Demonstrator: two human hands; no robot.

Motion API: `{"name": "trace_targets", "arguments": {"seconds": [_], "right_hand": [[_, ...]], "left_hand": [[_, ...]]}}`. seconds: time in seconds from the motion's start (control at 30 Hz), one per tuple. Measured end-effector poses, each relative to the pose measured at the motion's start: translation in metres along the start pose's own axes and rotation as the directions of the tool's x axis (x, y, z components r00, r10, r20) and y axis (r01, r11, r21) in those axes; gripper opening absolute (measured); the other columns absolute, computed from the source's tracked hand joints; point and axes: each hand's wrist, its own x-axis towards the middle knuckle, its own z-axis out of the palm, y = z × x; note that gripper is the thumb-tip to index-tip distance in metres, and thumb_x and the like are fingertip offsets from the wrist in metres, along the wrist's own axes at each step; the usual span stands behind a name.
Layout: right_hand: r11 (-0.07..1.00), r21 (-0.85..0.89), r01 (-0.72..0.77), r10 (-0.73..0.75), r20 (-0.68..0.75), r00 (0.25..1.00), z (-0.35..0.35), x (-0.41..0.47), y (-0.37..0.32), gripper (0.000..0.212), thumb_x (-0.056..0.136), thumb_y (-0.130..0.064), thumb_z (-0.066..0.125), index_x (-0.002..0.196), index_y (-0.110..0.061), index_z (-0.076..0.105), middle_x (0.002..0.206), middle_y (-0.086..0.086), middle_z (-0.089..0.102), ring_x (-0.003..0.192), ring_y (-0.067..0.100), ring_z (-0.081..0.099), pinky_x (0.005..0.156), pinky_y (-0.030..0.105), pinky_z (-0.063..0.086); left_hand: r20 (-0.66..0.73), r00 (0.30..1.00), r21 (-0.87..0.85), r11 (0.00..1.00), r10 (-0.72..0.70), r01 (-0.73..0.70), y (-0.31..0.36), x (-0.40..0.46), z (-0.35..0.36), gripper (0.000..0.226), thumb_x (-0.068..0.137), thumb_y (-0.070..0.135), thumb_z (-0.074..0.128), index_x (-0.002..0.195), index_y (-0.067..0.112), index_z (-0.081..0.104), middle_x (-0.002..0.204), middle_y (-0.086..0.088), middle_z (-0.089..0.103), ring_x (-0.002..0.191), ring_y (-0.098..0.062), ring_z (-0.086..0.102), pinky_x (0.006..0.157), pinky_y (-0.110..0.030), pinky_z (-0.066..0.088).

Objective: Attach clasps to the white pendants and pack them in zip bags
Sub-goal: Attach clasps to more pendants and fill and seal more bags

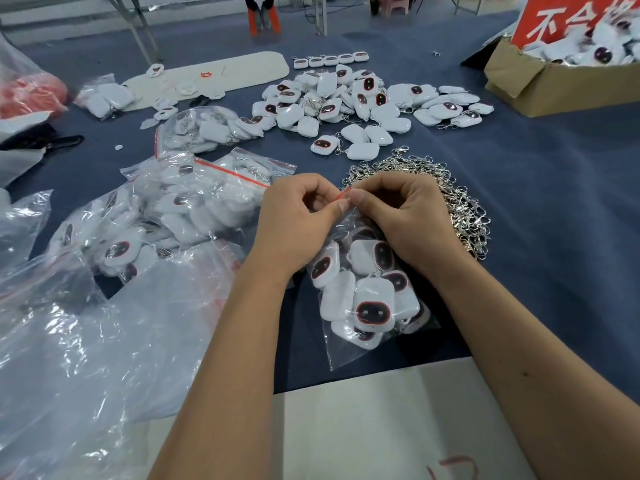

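Clear plastic of a small zip bag [349, 344] lies on the dark blue counter [536, 237], near its front edge, and it is full of white pendants [372, 308] with dark oval faces ringed in red. The person's left hand [294, 216] and right hand [401, 216] meet at the top of this bag. Both hands are curled, and thumb and fingers of each one pinch the red seal strip at the bag's mouth, the fingertips almost touching each other. The bag hangs down from the fingers toward the person, and its lower part rests on the counter between the two forearms.

Just behind the right hand, a heap of silver metal clasps [460, 202] lies on the cloth, partly hidden by the hand. Farther back, around the middle of the counter, a loose pile of pendants [346, 98] is spread out, many with clasps already on them. Five more stand in a neat row [330, 59] behind that pile. At the far right corner an open cardboard box [554, 88] holds more white pendants, with a red sign above it.

On the left side of the counter several filled zip bags [194, 199] lie overlapping. A large sheet of crumpled clear plastic [86, 334] covers the near left corner. A pale board [221, 76] lies toward the far left.
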Motion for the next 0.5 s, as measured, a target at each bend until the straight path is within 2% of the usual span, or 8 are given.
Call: {"name": "trace_targets", "arguments": {"seconds": [0.1,0.2,0.27,0.37,0.43,0.5], "right_hand": [[1.000,0.014,0.008,-0.008,-0.006,1.000,0.0008,0.0001,-0.0011,0.005,0.092,-0.010,0.077,0.090,-0.007,0.080,0.082,0.006,0.078,0.076,0.023,0.074,0.075,0.040,0.062],[1.000,0.007,0.009,-0.009,-0.005,1.000,0.0007,-0.0001,-0.0015,0.005,0.093,-0.011,0.076,0.090,-0.009,0.080,0.081,0.007,0.078,0.075,0.028,0.074,0.073,0.043,0.062],[1.000,0.001,0.010,-0.010,-0.008,1.000,0.0007,0.0002,-0.0010,0.006,0.094,-0.012,0.075,0.090,-0.010,0.080,0.083,0.006,0.079,0.079,0.032,0.074,0.074,0.044,0.063],[0.999,-0.029,0.019,-0.019,-0.013,1.000,0.0006,0.0016,0.0004,0.007,0.094,-0.011,0.074,0.089,-0.011,0.079,0.081,0.004,0.078,0.072,0.022,0.073,0.067,0.034,0.062],[0.999,-0.040,0.014,-0.014,-0.008,1.000,0.0012,0.0018,0.0007,0.008,0.095,-0.011,0.074,0.089,-0.012,0.079,0.077,0.003,0.077,0.063,0.011,0.069,0.060,0.024,0.058],[0.999,-0.035,0.003,-0.004,-0.018,1.000,0.0013,0.0024,0.0011,0.008,0.095,-0.010,0.073,0.090,-0.011,0.078,0.077,0.004,0.077,0.061,0.007,0.067,0.058,0.020,0.055]], "left_hand": [[0.004,1.000,0.009,1.000,-0.014,0.014,0.0010,0.0005,0.0014,0.014,0.086,0.016,0.081,0.076,0.017,0.072,0.065,0.000,0.064,0.060,-0.008,0.054,0.059,-0.023,0.048],[0.008,0.999,-0.011,0.999,-0.033,0.033,0.0011,0.0001,0.0017,0.010,0.088,0.016,0.080,0.080,0.015,0.074,0.071,-0.008,0.069,0.062,-0.009,0.056,0.061,-0.026,0.050],[0.016,0.999,-0.023,0.999,-0.041,0.041,0.0011,-0.0004,0.0016,0.009,0.088,0.017,0.080,0.082,0.014,0.075,0.071,-0.005,0.069,0.063,-0.009,0.057,0.062,-0.026,0.050],[0.004,1.000,0.003,1.000,-0.028,0.028,0.0011,0.0003,0.0013,0.011,0.087,0.018,0.081,0.079,0.014,0.075,0.064,0.007,0.064,0.058,-0.003,0.053,0.059,-0.018,0.045],[-0.006,1.000,0.017,1.000,-0.021,0.021,0.0018,0.0009,0.0019,0.012,0.087,0.020,0.082,0.078,0.015,0.075,0.064,0.009,0.064,0.057,-0.002,0.053,0.057,-0.015,0.044],[-0.013,0.999,0.001,1.000,-0.030,0.030,0.0015,0.0007,0.0023,0.012,0.086,0.024,0.083,0.078,0.018,0.076,0.063,0.010,0.064,0.058,-0.002,0.054,0.057,-0.016,0.045]]}}
